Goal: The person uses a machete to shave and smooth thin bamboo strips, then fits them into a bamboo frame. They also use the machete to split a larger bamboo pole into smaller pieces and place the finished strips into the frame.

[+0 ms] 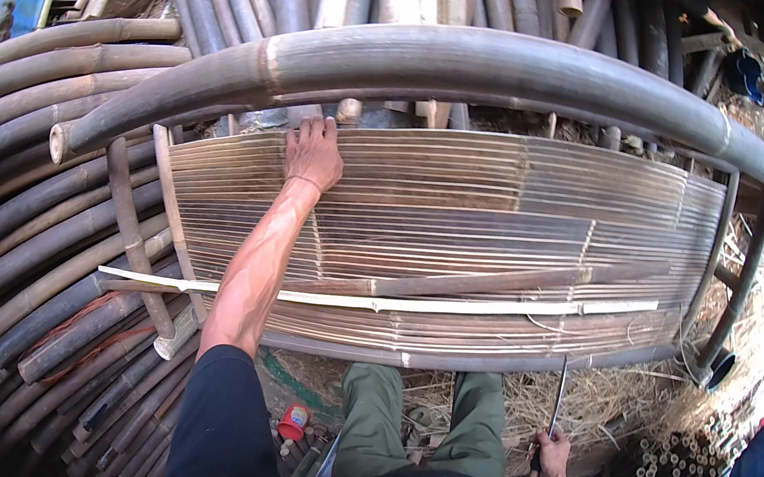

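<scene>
Across the middle, the widest ground is taken by a slatted bamboo bench (pixel 455 165), its slats laid out from left to right; on the left, a stack of dark bamboo poles (pixel 59 174) is crowded close beside it. Along the far side, a thick bamboo pole (pixel 492 65) is stretched above the bench's far edge. Near the middle of the near edge, two green trouser legs (pixel 377 420) are planted. Over the near slats, a long pale strip (pixel 452 306) is laid, its left end jutting past the frame, with a darker strip (pixel 476 283) slanting just beyond it. And the left hand (pixel 313 154) is set at the far edge, left of centre, forearm passing over the pale strip; the fingers are bent, but whether anything is gripped cannot be told. On the near right, a knife (pixel 559 400) is held by the closed fingers of the right hand (pixel 552 455), blade pointed toward the bench. Smallest, a red container (pixel 294 421) is seen left of the legs.
</scene>
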A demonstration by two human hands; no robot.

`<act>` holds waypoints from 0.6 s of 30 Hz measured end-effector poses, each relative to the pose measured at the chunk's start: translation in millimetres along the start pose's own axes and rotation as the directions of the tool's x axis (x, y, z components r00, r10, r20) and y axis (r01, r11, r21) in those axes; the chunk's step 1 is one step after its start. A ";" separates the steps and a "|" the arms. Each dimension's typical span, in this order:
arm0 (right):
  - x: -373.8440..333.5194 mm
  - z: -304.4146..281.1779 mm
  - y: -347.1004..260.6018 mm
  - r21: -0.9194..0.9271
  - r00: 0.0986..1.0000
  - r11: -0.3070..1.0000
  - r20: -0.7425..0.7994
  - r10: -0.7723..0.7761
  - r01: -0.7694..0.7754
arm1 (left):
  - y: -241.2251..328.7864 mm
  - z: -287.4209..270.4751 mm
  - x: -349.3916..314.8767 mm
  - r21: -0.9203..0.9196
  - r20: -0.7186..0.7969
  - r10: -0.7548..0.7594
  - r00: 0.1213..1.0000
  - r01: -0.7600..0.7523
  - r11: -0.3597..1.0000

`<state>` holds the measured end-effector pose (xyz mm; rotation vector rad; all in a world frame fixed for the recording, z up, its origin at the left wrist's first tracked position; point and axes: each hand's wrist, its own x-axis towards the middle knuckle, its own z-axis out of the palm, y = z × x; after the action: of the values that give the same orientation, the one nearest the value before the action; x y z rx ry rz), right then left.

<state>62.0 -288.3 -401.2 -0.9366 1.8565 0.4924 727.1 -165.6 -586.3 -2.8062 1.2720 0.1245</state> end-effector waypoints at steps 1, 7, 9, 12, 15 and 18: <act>-3.4 -1.6 -0.5 -0.064 1.000 0.998 0.004 -0.019 0.019 | 24.9 -8.8 -9.7 -0.077 -0.022 0.091 0.996 -0.092 0.993; -1.7 -23.5 49.9 -0.386 0.998 0.920 -0.024 0.066 -0.070 | 176.5 -67.2 -155.0 -0.466 0.263 0.683 0.682 -0.530 0.708; -4.8 -32.2 62.8 -0.532 0.998 0.845 -0.028 0.052 -0.059 | 189.2 -48.3 -187.9 -0.268 0.310 0.614 0.725 -0.553 0.789; -6.4 -44.3 78.7 -0.613 0.999 0.790 -0.041 -0.011 -0.017 | 184.1 -18.1 -201.6 -0.127 0.279 0.560 0.780 -0.548 0.827; -26.0 -51.9 87.6 -0.622 0.970 0.771 -0.074 -0.232 0.137 | 190.3 -44.4 -197.2 -0.351 0.409 0.535 0.739 -0.414 0.840; -80.1 -55.7 12.5 -0.440 0.852 0.766 -0.007 -0.524 0.468 | 205.8 -95.4 -208.7 -0.515 0.484 0.559 0.673 -0.297 0.804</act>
<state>39.4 -287.0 -305.5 -1.7394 1.5365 0.5170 439.9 -153.2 -475.1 -2.2634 1.8245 1.3531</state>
